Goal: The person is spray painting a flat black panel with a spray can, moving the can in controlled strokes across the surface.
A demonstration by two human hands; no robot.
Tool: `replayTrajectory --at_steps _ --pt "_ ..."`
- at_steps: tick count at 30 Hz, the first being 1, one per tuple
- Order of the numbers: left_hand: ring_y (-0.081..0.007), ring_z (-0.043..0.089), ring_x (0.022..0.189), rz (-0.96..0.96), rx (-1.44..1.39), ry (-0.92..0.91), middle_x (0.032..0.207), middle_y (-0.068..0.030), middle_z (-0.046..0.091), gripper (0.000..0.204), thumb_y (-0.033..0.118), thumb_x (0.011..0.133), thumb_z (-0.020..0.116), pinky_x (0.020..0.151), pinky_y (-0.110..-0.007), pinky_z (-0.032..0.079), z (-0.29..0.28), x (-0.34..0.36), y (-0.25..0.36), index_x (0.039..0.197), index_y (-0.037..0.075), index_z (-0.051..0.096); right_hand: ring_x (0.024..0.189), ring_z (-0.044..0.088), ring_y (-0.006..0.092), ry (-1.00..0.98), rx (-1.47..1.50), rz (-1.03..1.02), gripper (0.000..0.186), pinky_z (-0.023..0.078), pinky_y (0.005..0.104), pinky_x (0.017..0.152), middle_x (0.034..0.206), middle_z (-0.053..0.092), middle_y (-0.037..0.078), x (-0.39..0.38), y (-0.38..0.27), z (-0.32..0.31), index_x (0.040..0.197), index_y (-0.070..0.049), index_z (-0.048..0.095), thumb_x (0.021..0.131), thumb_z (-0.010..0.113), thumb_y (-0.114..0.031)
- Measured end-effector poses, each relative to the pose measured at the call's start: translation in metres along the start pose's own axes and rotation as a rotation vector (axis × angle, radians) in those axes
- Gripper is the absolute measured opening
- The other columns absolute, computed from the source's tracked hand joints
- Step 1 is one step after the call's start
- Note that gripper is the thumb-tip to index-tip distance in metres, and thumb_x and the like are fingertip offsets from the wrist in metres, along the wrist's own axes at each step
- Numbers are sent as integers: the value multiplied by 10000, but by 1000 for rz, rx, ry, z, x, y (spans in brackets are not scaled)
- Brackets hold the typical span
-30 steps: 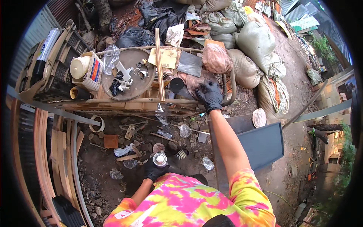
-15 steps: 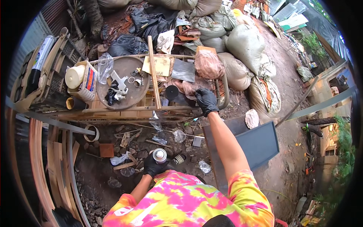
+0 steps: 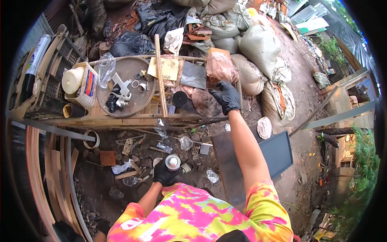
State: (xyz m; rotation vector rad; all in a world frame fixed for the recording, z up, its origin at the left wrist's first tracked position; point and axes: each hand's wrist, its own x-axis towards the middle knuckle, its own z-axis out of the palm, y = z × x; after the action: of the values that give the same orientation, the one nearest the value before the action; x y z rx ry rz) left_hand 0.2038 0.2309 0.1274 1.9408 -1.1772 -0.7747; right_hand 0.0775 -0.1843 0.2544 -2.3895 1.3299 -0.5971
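Low in front of my body, my left hand (image 3: 164, 172) in a black glove is closed round a spray can (image 3: 173, 162), its silver top facing up. Reaching forward, my right hand (image 3: 226, 98), also gloved in black, is over the right end of the metal-framed table (image 3: 189, 118). Its fingers are bent but look apart, and I see nothing between them. Just left of it lies a crumpled pinkish-brown cloth (image 3: 206, 103), and a bundled pink cloth (image 3: 221, 68) sits beyond. A round black cap-like piece (image 3: 179, 99) and a dark flat sheet (image 3: 193, 75) lie nearby.
A round board (image 3: 139, 68) carries metal parts (image 3: 121, 89). Beside it are a long wooden strip (image 3: 160, 76), yellow sandpaper (image 3: 168, 68) and a white basket (image 3: 83, 97). A dark framed panel (image 3: 276, 155) leans at the right; filled sacks (image 3: 260, 44) lie behind. Debris litters the ground.
My right hand has lifted away from the crumpled cloth and moved slightly up and right. The left hand still holds the spray can. The whole view has shifted a little.
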Motion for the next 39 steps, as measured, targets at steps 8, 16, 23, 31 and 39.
replayTrajectory --at_steps 8,16,23,31,39 --pt "-289 733 1045 -66 23 -19 1132 -116 744 662 447 698 926 896 -412 582 -4 -24 -18 1208 102 682 960 714 385 -115 101 64 365 545 471 839 1010 749 204 -33 -30 14 1035 -98 770 853 714 -409" --pt "-290 730 988 152 -3 -94 1047 -92 754 502 406 738 882 894 -412 573 14 -15 43 1120 127 713 724 586 103 15 320 67 205 493 307 676 765 683 9 -87 40 -126 949 -8 764 894 652 -171" --pt "-251 679 1067 690 -216 -578 1103 -89 707 705 321 708 917 1003 -403 511 100 -12 177 1284 32 633 854 588 78 564 1094 329 191 499 275 781 904 686 -10 -344 102 -262 1074 -34 748 941 687 -159" --pt "-190 660 1015 853 -293 -1598 1106 -60 660 918 61 612 930 901 -374 570 265 -173 301 1407 62 471 1207 601 156 1046 1226 603 590 487 337 1062 1404 613 63 -733 98 -237 1485 13 515 966 666 -223" --pt "-248 680 1080 309 -475 -2379 1161 -84 668 864 64 597 946 958 -432 567 382 -427 354 1344 60 511 1266 602 183 1866 1555 539 507 469 354 1121 1439 607 126 -959 22 -186 1494 5 480 1020 612 -118"
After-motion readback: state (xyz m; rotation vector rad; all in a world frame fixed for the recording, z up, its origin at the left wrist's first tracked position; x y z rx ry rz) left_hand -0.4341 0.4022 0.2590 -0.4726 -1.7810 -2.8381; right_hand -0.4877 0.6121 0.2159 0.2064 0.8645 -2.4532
